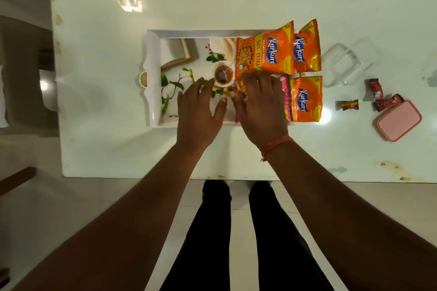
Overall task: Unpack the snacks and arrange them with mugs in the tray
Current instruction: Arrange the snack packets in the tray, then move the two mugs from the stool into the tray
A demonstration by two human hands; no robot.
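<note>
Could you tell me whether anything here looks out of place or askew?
The large Kurkure packet lies tilted, overhanging the tray's far rim. Three red candies lie scattered on the table beside the pink lid.

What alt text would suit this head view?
Seen from above, a right hand presses a snack packet into a white tray on a table, beside three orange Kurkure packets; the left hand hovers open.

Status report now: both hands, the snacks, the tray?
Left hand open over tray. Right hand on a small packet, grip unclear. Three Kurkure packs at tray's right end. No mugs visible.
</note>
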